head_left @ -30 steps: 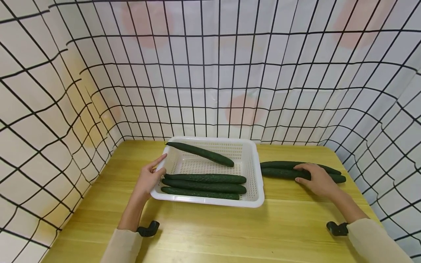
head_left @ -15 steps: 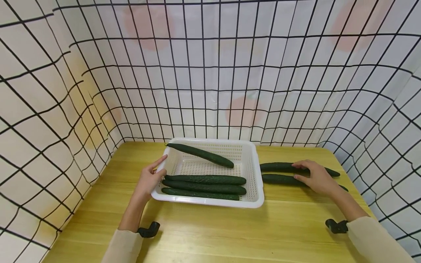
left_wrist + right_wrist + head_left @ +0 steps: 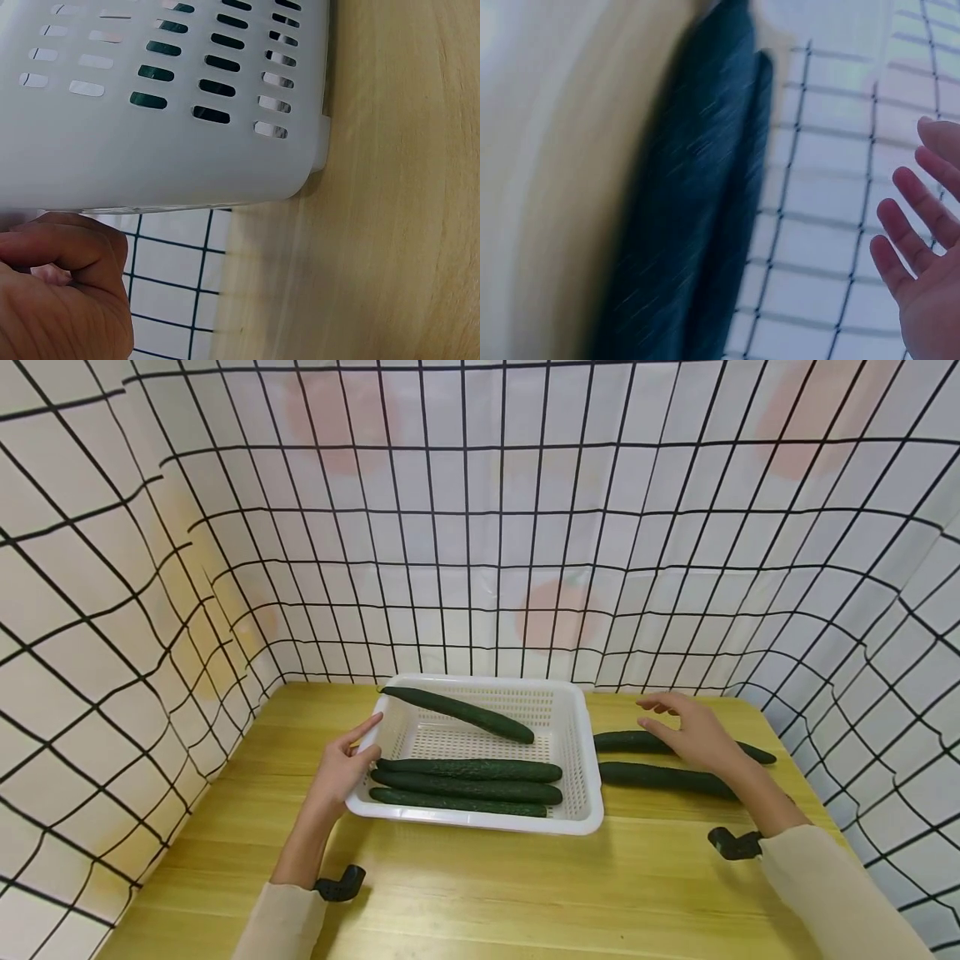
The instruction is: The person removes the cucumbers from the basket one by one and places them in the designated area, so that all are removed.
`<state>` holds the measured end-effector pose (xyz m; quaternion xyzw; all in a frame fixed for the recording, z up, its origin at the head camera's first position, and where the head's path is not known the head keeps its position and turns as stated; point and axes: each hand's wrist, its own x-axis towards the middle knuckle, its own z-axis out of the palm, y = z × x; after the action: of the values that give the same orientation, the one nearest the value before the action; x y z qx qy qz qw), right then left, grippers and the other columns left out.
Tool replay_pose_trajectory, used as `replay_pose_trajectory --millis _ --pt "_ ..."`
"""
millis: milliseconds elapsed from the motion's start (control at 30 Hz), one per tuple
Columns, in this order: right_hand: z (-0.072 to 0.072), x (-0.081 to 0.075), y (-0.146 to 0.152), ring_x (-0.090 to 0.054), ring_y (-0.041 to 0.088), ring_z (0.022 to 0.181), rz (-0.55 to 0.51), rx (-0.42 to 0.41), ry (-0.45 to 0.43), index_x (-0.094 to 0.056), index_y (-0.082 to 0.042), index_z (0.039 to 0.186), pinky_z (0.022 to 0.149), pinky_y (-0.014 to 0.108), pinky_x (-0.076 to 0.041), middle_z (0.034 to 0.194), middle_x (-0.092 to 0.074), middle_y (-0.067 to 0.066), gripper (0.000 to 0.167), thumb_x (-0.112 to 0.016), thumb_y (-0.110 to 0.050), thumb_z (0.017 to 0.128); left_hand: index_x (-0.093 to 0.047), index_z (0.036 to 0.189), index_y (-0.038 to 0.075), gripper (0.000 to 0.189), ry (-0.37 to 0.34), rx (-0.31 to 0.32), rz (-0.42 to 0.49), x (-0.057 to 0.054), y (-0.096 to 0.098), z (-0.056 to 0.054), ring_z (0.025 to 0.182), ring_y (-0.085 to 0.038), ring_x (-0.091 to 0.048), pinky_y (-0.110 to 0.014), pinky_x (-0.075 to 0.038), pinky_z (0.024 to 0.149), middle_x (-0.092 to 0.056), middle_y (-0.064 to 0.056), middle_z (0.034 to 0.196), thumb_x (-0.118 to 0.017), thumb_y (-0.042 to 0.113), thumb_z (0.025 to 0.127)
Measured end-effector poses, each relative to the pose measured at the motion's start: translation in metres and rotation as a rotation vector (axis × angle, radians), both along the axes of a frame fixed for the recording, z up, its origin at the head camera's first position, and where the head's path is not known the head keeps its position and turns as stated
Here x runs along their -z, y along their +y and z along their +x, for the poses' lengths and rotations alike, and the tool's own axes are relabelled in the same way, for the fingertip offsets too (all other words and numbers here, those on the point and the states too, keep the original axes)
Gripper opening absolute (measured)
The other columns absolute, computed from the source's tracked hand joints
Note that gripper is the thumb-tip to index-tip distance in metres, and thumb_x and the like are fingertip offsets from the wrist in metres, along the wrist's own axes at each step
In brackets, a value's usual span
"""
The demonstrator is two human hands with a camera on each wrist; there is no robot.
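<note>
My left hand (image 3: 339, 773) pinches the left rim of a white plastic basket (image 3: 592, 777); in the left wrist view its fingers (image 3: 71, 244) curl at the rim. Inside the basket, one cucumber (image 3: 465, 712) lies slanted at the back and 3 more (image 3: 465, 787) lie side by side along the front. My right hand (image 3: 701, 735) is over the table to the right, fingers spread and holding nothing. Two cucumbers lie there apart, a far one (image 3: 626, 742) partly hidden by the hand and a near one (image 3: 660, 777) partly hidden by the wrist.
The wooden table (image 3: 480, 893) extends in front of the basket. A white curtain with a black grid (image 3: 480, 543) encloses the back and both sides. A black wrist camera (image 3: 341, 883) sits on the left wrist, another black wrist camera (image 3: 735, 843) on the right.
The two table cucumbers, first side by side under my right hand, have come apart, the near one towards me. My right hand has let go and moved up and left. The left hand stays.
</note>
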<state>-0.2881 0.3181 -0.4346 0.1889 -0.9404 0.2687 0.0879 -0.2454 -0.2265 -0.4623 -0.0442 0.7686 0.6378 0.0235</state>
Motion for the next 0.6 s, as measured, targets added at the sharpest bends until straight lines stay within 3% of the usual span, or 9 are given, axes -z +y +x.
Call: replay_pose_trajectory --millis 267,500,600 --pt "-0.012 -0.032 -0.050 -0.058 0.036 0.121 -0.047 -0.092 -0.004 -0.060 -0.007 0.139 0.104 0.059 -0.045 0.136 -0.063 0.014 0.043 -0.062 -0.032 0.104 -0.047 0.156 0.029 0.061 -0.003 0.003 0.008 0.001 0.000 0.000 0.113 -0.028 -0.055 -0.029 -0.053 0.078 -0.045 -0.025 0.155 -0.059 0.011 0.098" --pt "-0.019 -0.058 -0.093 -0.058 0.032 0.121 -0.090 -0.167 -0.042 -0.059 -0.010 0.141 0.102 0.055 -0.048 0.140 -0.061 0.011 0.046 -0.061 -0.037 0.104 -0.048 0.155 0.029 0.061 -0.007 -0.004 0.013 0.002 -0.001 -0.002 0.095 -0.023 -0.058 -0.027 -0.049 0.070 -0.051 -0.024 0.146 -0.059 0.011 0.098" --pt "-0.022 -0.064 -0.110 -0.059 0.031 0.120 -0.098 -0.199 -0.042 -0.058 -0.009 0.142 0.102 0.053 -0.049 0.140 -0.061 0.012 0.047 -0.062 -0.035 0.103 -0.048 0.155 0.029 0.061 -0.004 -0.003 0.019 0.003 -0.001 -0.002 0.097 -0.023 -0.058 -0.027 -0.049 0.070 -0.051 -0.024 0.146 -0.060 0.010 0.098"
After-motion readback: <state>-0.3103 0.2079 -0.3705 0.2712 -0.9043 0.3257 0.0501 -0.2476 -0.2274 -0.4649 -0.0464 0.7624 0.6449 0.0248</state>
